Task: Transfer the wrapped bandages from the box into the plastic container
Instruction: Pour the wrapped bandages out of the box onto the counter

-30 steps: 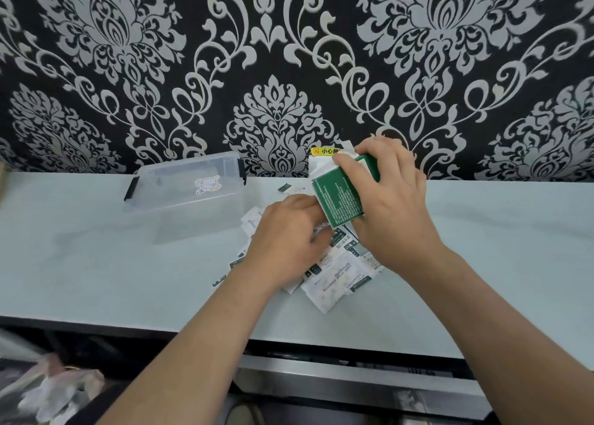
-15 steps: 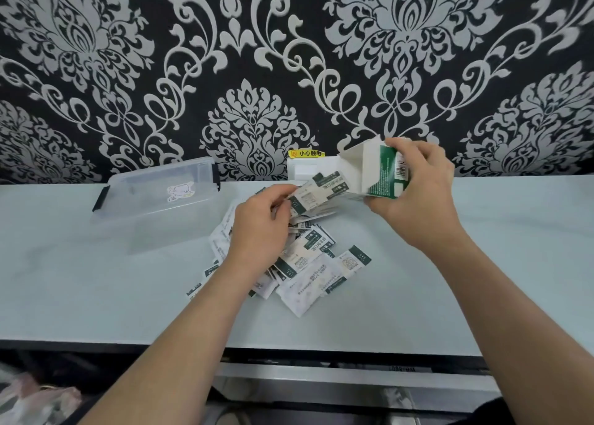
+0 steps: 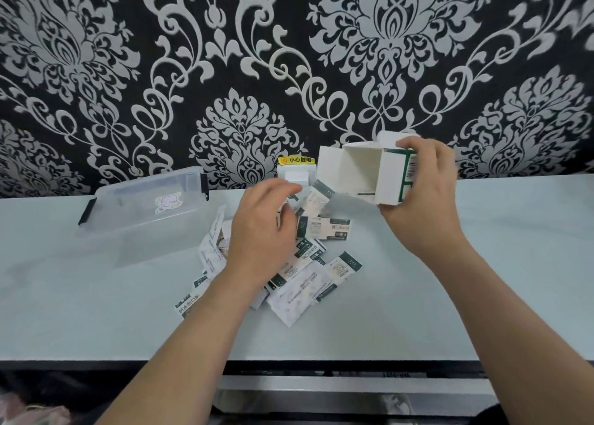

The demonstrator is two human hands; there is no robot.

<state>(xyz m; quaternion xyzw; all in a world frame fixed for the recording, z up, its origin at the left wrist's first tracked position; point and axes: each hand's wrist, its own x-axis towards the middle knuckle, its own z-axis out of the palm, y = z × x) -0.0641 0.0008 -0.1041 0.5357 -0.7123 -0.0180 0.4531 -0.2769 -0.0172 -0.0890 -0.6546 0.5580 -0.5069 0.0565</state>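
Bandage box (image 3: 389,180) was turned mouth-forward, gripped by right hand (image 3: 427,196); left hand (image 3: 260,228) was held slack, empty, above loose wrapped bandages (image 3: 308,273), liable to be scattered by sweeping.

Even soft light, faint shadows, wide-angle edge bending

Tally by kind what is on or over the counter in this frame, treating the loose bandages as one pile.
Plastic container: 1
Box: 1
Pile of wrapped bandages: 1 (they overlap too much to count singly)
Hands: 2, left hand over the pile, right hand gripping the box
Total: 5
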